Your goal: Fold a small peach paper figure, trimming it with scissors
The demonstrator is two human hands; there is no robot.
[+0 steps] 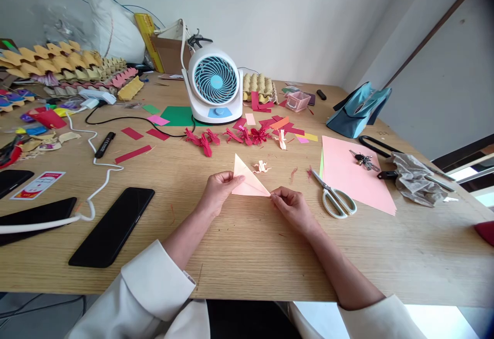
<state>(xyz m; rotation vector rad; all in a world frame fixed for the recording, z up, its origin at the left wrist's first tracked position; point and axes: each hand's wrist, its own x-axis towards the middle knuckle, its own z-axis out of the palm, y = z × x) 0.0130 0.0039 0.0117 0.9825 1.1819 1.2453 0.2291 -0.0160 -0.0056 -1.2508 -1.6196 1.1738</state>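
Centrally, through my remote view, I see a pale peach paper triangle [247, 180] over the bench [239, 256], left hand [216, 191] pinching its left edge, right hand [292, 208] pinching its right corner, scissors [328, 189] lying near.

No word or number can be read with certainty. The flat white card with red printed blocks [37, 185] carries print, but its characters are too small. On the black cylindrical marker pen [105, 145] there is pale lettering, also not legible. The round white fan with a turquoise grille [215, 83] shows a small mark at its centre, which I cannot make out. Faint marks at the right side of the pale wooden bench [239, 256] are equally unclear.
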